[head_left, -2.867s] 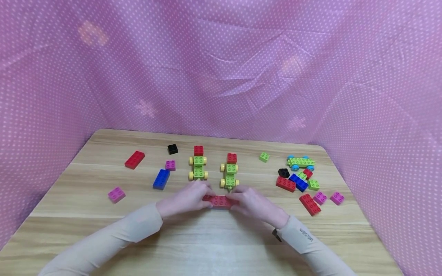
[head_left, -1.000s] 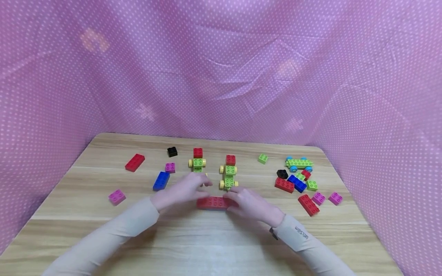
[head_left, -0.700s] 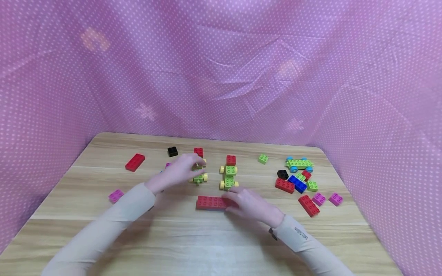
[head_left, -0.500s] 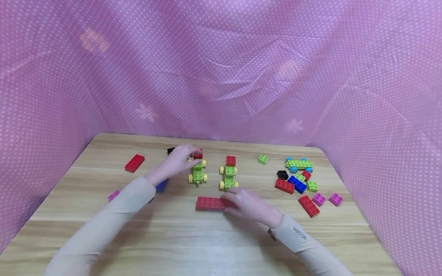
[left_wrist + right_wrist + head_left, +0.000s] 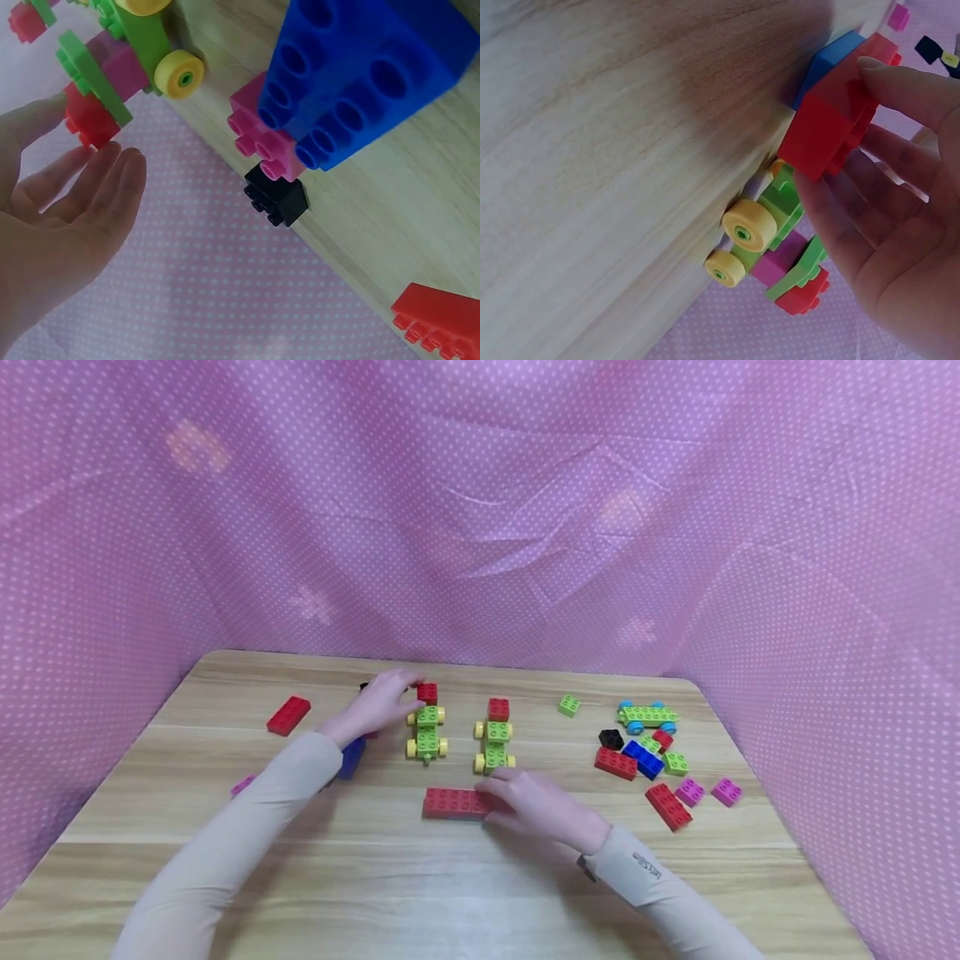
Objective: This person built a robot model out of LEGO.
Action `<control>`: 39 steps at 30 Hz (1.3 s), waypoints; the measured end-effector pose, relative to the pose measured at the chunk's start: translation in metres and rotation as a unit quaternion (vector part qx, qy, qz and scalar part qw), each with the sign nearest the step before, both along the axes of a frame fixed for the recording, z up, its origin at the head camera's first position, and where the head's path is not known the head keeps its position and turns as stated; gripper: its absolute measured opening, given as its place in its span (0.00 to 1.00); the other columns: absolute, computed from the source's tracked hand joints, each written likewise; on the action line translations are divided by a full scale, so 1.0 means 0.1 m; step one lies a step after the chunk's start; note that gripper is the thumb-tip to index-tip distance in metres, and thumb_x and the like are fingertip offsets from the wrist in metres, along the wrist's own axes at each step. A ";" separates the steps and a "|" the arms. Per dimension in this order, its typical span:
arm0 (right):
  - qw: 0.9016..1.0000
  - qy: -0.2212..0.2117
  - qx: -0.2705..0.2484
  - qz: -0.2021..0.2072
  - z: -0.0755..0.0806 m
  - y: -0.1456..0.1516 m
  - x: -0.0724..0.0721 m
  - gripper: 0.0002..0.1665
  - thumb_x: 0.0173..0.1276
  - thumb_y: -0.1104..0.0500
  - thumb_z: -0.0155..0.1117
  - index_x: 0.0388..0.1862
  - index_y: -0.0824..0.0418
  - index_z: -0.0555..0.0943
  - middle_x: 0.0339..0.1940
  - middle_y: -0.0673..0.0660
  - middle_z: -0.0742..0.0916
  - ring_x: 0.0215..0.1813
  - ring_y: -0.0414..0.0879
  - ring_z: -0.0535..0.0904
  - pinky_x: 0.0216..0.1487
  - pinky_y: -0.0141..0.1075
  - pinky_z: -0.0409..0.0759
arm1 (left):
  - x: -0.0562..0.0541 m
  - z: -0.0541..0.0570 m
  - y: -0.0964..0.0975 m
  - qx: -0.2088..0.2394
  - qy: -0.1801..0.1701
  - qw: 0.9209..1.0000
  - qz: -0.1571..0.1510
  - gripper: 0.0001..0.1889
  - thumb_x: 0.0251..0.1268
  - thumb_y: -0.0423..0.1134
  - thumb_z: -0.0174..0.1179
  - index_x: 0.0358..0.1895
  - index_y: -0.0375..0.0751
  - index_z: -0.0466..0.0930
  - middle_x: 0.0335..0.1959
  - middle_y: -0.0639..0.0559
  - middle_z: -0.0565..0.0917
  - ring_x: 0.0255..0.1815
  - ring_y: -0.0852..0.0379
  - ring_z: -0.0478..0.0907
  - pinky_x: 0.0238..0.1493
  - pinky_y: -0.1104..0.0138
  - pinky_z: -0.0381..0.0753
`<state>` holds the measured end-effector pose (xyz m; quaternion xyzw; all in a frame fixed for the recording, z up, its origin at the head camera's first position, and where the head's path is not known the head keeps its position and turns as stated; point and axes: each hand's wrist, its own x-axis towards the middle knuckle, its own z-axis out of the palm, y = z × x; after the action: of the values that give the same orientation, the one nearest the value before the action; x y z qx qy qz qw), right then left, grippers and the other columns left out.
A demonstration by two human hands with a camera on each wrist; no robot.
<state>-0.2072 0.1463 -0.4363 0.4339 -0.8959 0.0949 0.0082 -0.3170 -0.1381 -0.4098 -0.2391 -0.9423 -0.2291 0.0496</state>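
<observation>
My left hand [image 5: 380,702], fingers loosely bent, reaches to the small red brick [image 5: 427,693] at the far end of the left green wheeled toy [image 5: 427,743]. In the left wrist view, its thumb and fingertips lie right at this red brick [image 5: 90,120], which sits on green and pink pieces. My right hand [image 5: 543,810] pinches the right end of a long red brick piece [image 5: 452,803] between thumb and fingers. Blue brick [image 5: 832,64] shows beneath the red in the right wrist view. A second green toy [image 5: 497,747] with yellow wheels stands just behind it.
A blue brick [image 5: 351,760] and a red brick [image 5: 288,716] lie left; pink and black bricks are partly hidden by my left arm. To the right are loose red [image 5: 668,807], pink [image 5: 690,792] and blue bricks, plus a blue-wheeled green car [image 5: 648,717]. A dotted curtain [image 5: 480,568] surrounds the table.
My left hand has left the long red piece and moved away and leftward to the left toy's red brick. The right hand has stayed at the long piece, which has slid slightly left.
</observation>
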 end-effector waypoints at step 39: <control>0.999 0.002 -0.031 0.026 0.03 0.04 -0.07 0.21 0.64 0.57 0.70 0.56 0.59 0.82 0.48 0.53 0.88 0.48 0.42 0.85 0.53 0.31 0.85 | 0.11 0.03 -0.04 0.011 -0.013 1.000 -0.011 0.19 0.64 0.35 0.65 0.56 0.32 0.81 0.53 0.38 0.86 0.49 0.43 0.84 0.52 0.54 0.85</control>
<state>-0.2140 0.1508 -0.4328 0.4571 -0.8807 0.1224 0.0208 -0.3060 -0.1423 -0.4064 -0.2463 -0.9376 -0.2429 0.0368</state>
